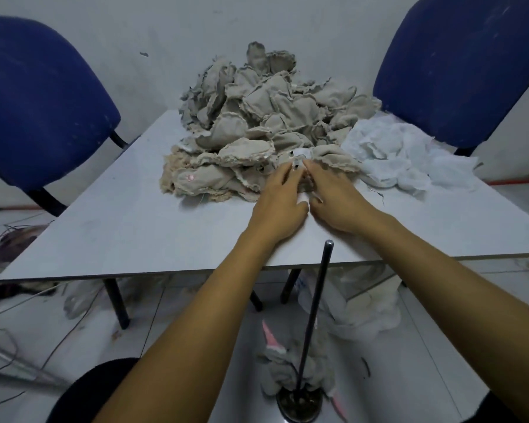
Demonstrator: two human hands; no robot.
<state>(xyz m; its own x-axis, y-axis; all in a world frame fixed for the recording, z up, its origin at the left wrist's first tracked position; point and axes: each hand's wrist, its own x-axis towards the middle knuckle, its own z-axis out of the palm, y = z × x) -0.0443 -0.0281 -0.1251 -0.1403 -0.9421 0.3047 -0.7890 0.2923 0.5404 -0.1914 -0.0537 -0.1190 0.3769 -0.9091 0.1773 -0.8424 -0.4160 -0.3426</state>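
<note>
A tall heap of beige-grey fabric pieces (266,117) with frayed edges covers the far half of a white table (135,215). Both my hands meet at the heap's near edge. My left hand (280,206) and my right hand (336,199) both pinch a small white and beige fabric piece (300,157) with dark spots on it. My fingers hide most of that piece. A loose mound of white stuffing (400,157) lies to the right of the heap.
Two blue padded chairs (37,111) (464,65) flank the table against a white wall. A thin black rod (315,315) stands upright on a round metal base (300,406) near me, with grey and pink cloth around it. Cables and fabric scraps litter the floor.
</note>
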